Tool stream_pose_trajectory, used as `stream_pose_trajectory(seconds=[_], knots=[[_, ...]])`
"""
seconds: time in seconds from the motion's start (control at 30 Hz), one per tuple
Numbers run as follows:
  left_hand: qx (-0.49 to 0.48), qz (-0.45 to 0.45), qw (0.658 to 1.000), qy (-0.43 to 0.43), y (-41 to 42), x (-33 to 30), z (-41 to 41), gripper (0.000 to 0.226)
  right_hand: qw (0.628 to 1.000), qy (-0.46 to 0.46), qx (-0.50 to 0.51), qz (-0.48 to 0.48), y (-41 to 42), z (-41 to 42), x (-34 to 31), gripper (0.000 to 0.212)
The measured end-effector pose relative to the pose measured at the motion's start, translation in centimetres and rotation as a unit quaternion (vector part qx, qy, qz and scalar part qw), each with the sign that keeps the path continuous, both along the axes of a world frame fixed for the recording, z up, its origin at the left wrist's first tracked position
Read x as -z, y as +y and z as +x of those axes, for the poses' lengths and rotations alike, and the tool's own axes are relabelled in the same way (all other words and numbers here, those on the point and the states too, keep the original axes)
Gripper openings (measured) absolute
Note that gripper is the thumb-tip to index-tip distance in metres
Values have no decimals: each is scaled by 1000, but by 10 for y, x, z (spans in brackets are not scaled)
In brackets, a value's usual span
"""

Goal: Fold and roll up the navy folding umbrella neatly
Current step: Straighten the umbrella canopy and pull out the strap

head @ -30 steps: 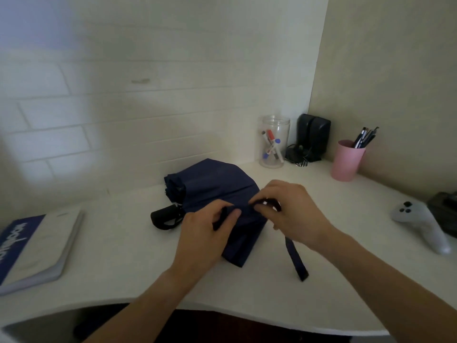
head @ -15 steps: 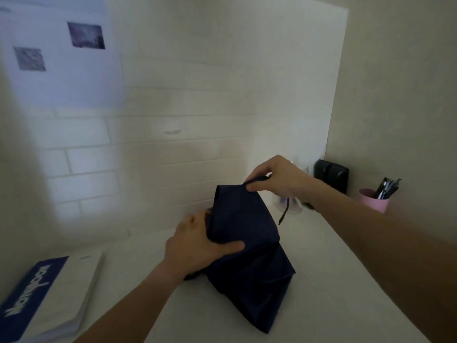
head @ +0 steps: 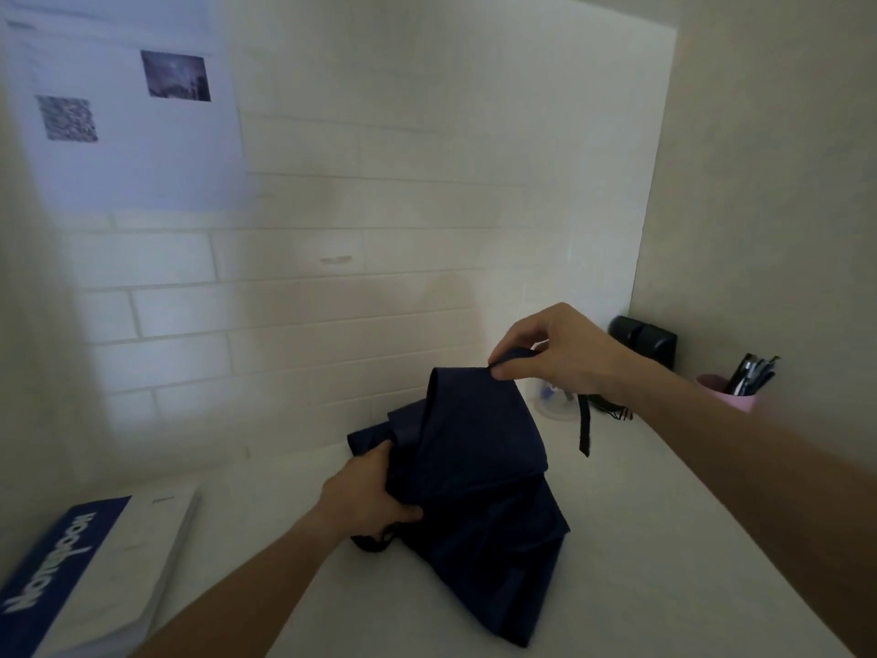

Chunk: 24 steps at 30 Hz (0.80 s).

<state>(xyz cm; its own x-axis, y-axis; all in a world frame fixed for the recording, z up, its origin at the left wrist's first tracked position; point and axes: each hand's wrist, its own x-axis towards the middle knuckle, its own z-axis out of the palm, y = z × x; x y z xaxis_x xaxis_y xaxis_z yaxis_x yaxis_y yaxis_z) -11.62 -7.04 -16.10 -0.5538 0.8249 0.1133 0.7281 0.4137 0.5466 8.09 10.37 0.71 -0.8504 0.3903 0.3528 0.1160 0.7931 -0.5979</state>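
Note:
The navy folding umbrella [head: 479, 491] rests on the white desk [head: 664, 562], its loose cloth bunched and partly lifted. My left hand [head: 368, 498] grips the umbrella's body at its left side, fingers wrapped into the cloth. My right hand [head: 550, 353] pinches the top edge of a cloth panel and holds it up above the desk. The closure strap [head: 583, 427] dangles free below my right hand. A black wrist loop [head: 372, 543] shows under my left hand. The handle is hidden.
A blue and white notebook [head: 95, 577] lies at the desk's left. At the back right stand a clear jar [head: 553, 401], a black speaker [head: 645, 341] and a pink cup of pens [head: 731, 391]. Walls close the back and right.
Both hands were pinching cloth on the flat umbrella; my right hand has since lifted a panel up high, and my left hand has shifted to grip the body. The view tilted upward.

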Motion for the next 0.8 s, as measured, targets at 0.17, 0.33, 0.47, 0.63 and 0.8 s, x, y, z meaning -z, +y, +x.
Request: stream_pose_trajectory(seconds=[0.17, 0.33, 0.47, 0.63, 0.8], knots=[[-72, 79, 933, 343, 4, -53, -19, 61, 998, 52, 28, -12, 8, 24, -3, 5], [-72, 128, 855, 497, 1, -112, -34, 53, 998, 55, 24, -22, -2, 42, 8, 5], [-56, 67, 849, 521, 1, -71, -24, 63, 998, 34, 48, -2, -18, 55, 42, 8], [8, 12, 849, 528, -5, 5, -4, 83, 993, -30, 113, 29, -54, 79, 107, 9], [98, 4, 924, 370, -26, 30, 6, 78, 987, -90, 129, 1, -81, 100, 144, 11]])
